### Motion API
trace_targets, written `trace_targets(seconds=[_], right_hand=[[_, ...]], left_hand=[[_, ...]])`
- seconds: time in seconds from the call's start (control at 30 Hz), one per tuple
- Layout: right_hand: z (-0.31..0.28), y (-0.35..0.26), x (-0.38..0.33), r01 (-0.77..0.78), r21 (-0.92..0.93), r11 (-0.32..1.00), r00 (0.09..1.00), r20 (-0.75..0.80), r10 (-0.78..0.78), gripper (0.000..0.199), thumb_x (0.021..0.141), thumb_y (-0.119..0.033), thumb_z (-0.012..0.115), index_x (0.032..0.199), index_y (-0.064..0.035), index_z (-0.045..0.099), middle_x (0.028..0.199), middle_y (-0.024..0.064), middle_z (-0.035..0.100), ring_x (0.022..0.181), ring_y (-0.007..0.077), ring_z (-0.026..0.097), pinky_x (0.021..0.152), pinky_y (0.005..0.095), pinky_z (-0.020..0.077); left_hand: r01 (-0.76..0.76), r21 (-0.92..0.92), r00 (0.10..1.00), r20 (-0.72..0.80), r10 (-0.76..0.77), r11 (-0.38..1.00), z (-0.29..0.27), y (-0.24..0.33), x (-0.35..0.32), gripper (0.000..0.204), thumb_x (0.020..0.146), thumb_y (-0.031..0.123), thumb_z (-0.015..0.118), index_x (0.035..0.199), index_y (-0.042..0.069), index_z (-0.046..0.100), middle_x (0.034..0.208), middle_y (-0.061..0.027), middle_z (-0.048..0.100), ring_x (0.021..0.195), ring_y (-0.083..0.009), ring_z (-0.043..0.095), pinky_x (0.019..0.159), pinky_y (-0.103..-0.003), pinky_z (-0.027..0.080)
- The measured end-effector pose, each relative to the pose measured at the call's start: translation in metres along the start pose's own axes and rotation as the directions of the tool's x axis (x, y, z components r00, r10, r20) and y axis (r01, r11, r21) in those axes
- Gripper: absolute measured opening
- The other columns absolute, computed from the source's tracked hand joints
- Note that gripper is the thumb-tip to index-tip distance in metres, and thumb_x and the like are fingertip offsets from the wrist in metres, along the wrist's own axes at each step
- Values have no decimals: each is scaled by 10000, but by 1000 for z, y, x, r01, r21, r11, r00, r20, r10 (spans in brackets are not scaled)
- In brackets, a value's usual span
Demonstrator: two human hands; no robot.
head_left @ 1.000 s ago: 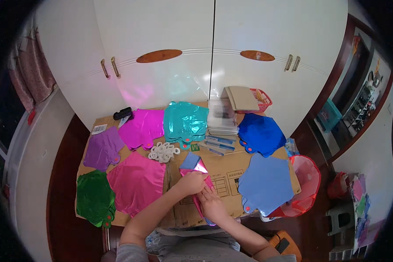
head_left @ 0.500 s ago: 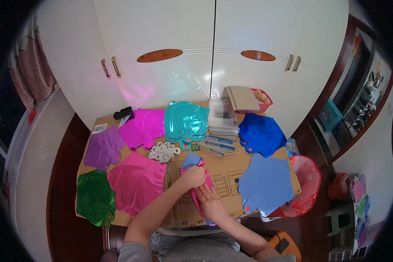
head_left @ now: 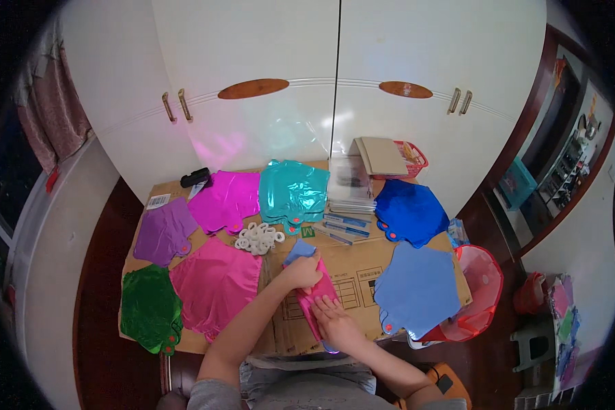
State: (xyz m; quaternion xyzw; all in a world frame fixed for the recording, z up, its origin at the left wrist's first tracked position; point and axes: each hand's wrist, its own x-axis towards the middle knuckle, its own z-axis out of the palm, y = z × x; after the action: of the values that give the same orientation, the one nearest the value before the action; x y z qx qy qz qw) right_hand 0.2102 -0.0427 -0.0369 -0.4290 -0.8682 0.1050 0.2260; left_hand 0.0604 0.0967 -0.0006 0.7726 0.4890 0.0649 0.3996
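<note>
A folded pink foil piece (head_left: 329, 281) lies lengthwise in front of me on the cardboard, with a light-blue foil end (head_left: 301, 250) showing past its far end. My left hand (head_left: 303, 275) is closed at the pink foil's upper left edge, its fingers curled and partly hidden. Flat on the lower part of the same foil rests my right hand (head_left: 339, 326), fingers stretched out and pressing down. Just left of them is a spread stack of pink foil sheets (head_left: 215, 287); to the right is a light-blue foil stack (head_left: 419, 290).
Around the cardboard (head_left: 280, 328) lie green (head_left: 149, 307), purple (head_left: 162, 232), magenta (head_left: 229, 201), teal (head_left: 294, 191) and dark-blue foil stacks (head_left: 413, 212). White rings (head_left: 260, 238) sit mid-table near clear packets (head_left: 350, 184). A red bin (head_left: 482, 290) stands at the right edge, white cabinets (head_left: 266, 41) behind.
The pink foil now lies flatter and wider under my hands. My right hand has slid slightly toward me and to the right. My left hand stays near the far end.
</note>
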Motion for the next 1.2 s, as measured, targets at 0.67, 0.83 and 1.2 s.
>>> trace_targets(seconds=[0.67, 0.83, 1.2], right_hand=[[-23, 100, 60, 21, 16, 1000, 999, -50, -20, 242, 673, -325, 762, 887, -215, 737, 1070, -25, 608, 1055, 256, 498, 862, 398, 404], [-35, 92, 43, 32, -5, 999, 999, -1, -32, 352, 617, -372, 779, 931, -221, 730, 1215, -15, 563, 1128, 273, 465, 900, 412, 398], [-56, 68, 12, 49, -146, 988, 985, 170, -24, 554, 565, -337, 800, 1092, -243, 658, 1308, -25, 485, 1205, 264, 418, 939, 421, 377]], left_hand=[[-21, 40, 999, -38, 23, 999, 3, -7, 0, 728, 778, 158, 548, 1352, -152, 225, 708, -249, 648, 539, -269, 665, 554, -366, 561], [-10, 39, 1000, -29, 12, 999, 3, -5, 1, 750, 778, 175, 553, 1362, -151, 212, 706, -249, 649, 535, -261, 663, 568, -361, 563], [-29, 41, 1000, -5, 29, 999, 2, -5, 0, 851, 756, 237, 571, 1361, -191, 151, 675, -229, 649, 520, -253, 654, 625, -349, 561]])
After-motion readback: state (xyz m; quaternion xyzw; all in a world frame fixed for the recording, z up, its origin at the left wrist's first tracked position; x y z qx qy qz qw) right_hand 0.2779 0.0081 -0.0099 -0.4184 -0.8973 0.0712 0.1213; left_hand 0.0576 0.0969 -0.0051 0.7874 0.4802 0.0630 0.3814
